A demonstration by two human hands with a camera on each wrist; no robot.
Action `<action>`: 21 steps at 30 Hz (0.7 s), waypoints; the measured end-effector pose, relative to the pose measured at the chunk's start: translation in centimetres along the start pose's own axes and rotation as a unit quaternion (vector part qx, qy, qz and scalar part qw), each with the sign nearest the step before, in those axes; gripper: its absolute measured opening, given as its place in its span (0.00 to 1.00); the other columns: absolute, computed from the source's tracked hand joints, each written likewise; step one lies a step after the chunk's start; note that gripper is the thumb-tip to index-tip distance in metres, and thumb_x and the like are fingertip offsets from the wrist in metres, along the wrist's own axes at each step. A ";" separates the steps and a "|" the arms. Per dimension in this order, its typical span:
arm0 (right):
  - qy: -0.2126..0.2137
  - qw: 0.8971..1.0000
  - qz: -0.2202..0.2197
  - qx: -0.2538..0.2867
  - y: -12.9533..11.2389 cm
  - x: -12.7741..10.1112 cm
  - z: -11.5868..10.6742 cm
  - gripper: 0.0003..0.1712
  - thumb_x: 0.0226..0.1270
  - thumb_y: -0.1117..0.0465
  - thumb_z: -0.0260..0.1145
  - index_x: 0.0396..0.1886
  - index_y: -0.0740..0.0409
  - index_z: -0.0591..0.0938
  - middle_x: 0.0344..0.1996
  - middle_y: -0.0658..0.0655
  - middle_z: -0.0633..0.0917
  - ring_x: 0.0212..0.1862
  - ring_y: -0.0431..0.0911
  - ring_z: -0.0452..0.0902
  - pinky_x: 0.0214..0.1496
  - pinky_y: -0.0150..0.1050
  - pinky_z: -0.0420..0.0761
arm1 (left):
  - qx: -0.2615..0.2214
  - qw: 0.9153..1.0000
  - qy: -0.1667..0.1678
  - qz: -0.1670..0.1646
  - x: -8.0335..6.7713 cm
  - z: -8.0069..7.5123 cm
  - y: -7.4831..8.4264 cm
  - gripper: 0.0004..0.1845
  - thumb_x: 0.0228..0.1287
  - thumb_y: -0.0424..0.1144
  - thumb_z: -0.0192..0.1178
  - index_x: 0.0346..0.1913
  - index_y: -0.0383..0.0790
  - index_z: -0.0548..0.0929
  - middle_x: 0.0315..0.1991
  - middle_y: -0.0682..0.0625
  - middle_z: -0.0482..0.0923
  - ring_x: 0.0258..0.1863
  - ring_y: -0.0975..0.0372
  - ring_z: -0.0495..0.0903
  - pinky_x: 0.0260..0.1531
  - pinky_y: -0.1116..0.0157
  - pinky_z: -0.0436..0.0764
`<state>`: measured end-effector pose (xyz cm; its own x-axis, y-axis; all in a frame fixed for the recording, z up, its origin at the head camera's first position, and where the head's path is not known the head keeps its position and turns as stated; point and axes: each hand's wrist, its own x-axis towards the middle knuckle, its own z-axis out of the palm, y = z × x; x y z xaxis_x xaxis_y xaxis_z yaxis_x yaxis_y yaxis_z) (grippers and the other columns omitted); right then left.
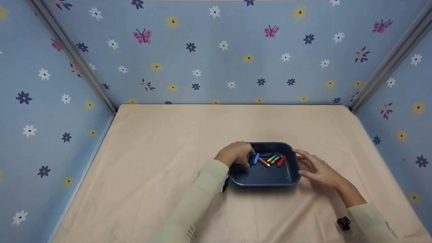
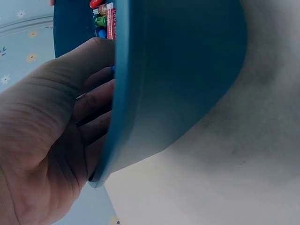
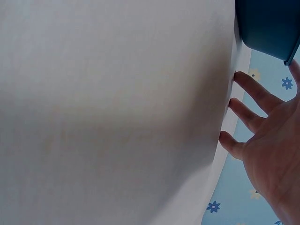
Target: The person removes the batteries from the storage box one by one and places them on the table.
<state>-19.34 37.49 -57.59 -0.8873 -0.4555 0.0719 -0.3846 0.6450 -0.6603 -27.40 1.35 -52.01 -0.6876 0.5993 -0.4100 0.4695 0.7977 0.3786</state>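
A dark blue plastic bin [image 1: 265, 184] stands on the cloth-covered table, with several small batteries inside it, among them a blue one [image 1: 256, 159], a red one [image 1: 281, 161] and a green-and-yellow one [image 1: 275, 160]. My left hand [image 1: 238, 154] reaches over the bin's left side, fingers bent down beside the batteries. In the left wrist view, the rim hides the fingertips of my left hand [image 2: 61, 117]; I cannot tell whether they hold a battery. At the bin's right edge, my right hand [image 1: 317, 168] has its fingers spread, a fingertip right at the rim.
Pale peach cloth [image 1: 162, 152] covers the table, with wrinkles near the front. Blue flower-patterned panels [image 1: 216, 67] rise at the back and both sides, joined by grey metal posts [image 1: 74, 54]. A small black clip [image 1: 344, 223] sits by the right sleeve.
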 end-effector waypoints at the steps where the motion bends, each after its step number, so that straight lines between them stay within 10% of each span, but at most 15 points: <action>1: -0.001 1.000 -0.001 0.000 0.0 0.0 0.0 0.45 0.80 0.57 0.73 0.91 0.42 0.66 0.82 0.64 0.78 0.78 0.70 0.79 0.79 0.82 0.65 | 0.005 1.000 0.000 0.001 0.0 0.0 0.0 0.38 0.67 0.47 0.83 0.78 0.45 0.83 0.48 0.49 0.92 0.41 0.62 0.80 0.54 0.59 0.86; 15: -0.003 1.000 0.007 0.002 -0.2 0.1 -0.1 0.44 0.81 0.55 0.73 0.91 0.43 0.66 0.82 0.65 0.78 0.78 0.70 0.78 0.79 0.83 0.63 | 0.093 0.995 0.022 0.002 0.8 0.7 0.6 0.32 0.68 0.51 0.81 0.73 0.46 0.87 0.66 0.49 0.90 0.65 0.55 0.88 0.70 0.54 0.86; 21: -0.003 1.000 0.010 0.002 -0.1 0.1 0.0 0.44 0.81 0.55 0.73 0.91 0.43 0.66 0.82 0.65 0.78 0.78 0.70 0.78 0.79 0.83 0.63 | 0.125 0.992 0.034 0.005 4.7 3.0 -1.5 0.27 0.67 0.53 0.82 0.65 0.48 0.90 0.58 0.51 0.92 0.56 0.58 0.88 0.63 0.56 0.87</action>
<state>-19.37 37.34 -57.54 -0.8932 -0.4463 0.0546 -0.3664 0.6520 -0.6638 -29.68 3.14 -57.03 -0.7141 0.6085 -0.3462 0.5936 0.7884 0.1613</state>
